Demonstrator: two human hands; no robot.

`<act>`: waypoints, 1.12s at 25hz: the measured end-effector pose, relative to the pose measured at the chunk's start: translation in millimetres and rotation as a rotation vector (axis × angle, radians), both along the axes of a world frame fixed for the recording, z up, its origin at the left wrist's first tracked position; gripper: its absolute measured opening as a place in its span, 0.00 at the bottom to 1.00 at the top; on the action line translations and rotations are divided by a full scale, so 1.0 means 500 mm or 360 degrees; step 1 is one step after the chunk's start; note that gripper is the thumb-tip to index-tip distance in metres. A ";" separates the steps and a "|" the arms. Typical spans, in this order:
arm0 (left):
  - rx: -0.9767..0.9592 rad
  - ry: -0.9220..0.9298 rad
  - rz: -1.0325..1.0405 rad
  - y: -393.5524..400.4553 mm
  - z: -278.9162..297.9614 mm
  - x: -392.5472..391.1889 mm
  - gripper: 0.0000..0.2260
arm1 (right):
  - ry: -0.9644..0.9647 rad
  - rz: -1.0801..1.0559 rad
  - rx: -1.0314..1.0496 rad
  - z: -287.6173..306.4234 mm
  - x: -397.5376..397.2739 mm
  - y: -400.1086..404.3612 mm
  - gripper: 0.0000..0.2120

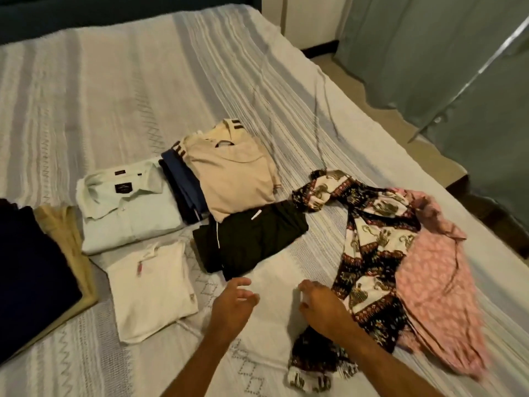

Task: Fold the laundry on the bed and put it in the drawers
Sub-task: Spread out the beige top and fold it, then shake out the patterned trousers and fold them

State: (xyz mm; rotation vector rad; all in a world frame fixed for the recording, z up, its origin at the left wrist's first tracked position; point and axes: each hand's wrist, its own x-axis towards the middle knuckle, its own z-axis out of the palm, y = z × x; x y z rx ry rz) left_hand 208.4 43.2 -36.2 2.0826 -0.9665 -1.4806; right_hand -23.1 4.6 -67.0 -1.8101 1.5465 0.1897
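Landmark taken: the black folded garment (252, 242), lying on the bed (120, 90).

Hands. The left hand (233, 303) is held just above the bed, near the front edge of the black garment, fingers loosely spread and nothing held. The right hand (322, 306) is set down to the right of it, on a white cloth (272, 305) that lies in front of the black garment; its fingertips are hidden or blurred, so whether the cloth is pinched cannot be told. The pose is judged to be a smoothing or folding of this white piece.

Laundry. Folded items are grouped round the black garment: a beige shirt (234, 173) behind and touching it, a blue garment (183, 181) tucked beside the beige one, a pale green shirt (128, 207) to the left, a white top (153, 287) to the front-left. Farther left, a tan piece (68, 242) and a navy piece (31, 270) are stacked. The close grouping is judged to serve carrying to the drawers. To the right, a patterned cloth (372, 247) and a pink cloth (435, 279) lie unfolded and tangled; these are judged still outstanding.

Surroundings. The bed is covered with a striped, woven spread. Grey-green curtains (429, 53) hang beyond its right side. No drawers are in view.
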 end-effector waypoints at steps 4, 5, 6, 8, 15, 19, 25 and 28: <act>0.0192 0.0003 -0.0449 0.001 0.008 -0.103 0.07 | 0.0147 0.0216 -0.0219 0.062 -0.109 0.031 0.19; 0.0231 0.0000 -0.0560 -0.002 0.017 -0.126 0.07 | 0.0189 0.0171 -0.0270 0.085 -0.140 0.027 0.19; 0.0247 -0.0010 -0.0637 -0.006 0.026 -0.152 0.08 | 0.0256 0.0103 -0.0314 0.103 -0.172 0.023 0.19; 0.0201 -0.0038 -0.0733 -0.016 0.029 -0.204 0.12 | 0.0471 -0.0099 -0.0409 0.119 -0.245 0.015 0.22; 0.0047 -0.0986 -0.1378 0.092 -0.102 -0.358 0.34 | 0.0561 -0.0569 -0.0246 -0.021 -0.385 0.171 0.25; -0.0254 -0.0559 -0.0952 0.167 -0.132 -0.365 0.09 | 0.0572 -0.0649 -0.0600 -0.073 -0.414 0.232 0.18; -0.0362 0.0225 -0.0606 0.266 -0.011 -0.315 0.10 | 0.0202 -0.0700 -0.0553 -0.028 -0.347 0.295 0.15; -0.0054 0.0172 -0.0630 0.363 -0.001 -0.256 0.14 | -0.1128 -0.1428 0.0679 0.046 -0.228 0.372 0.16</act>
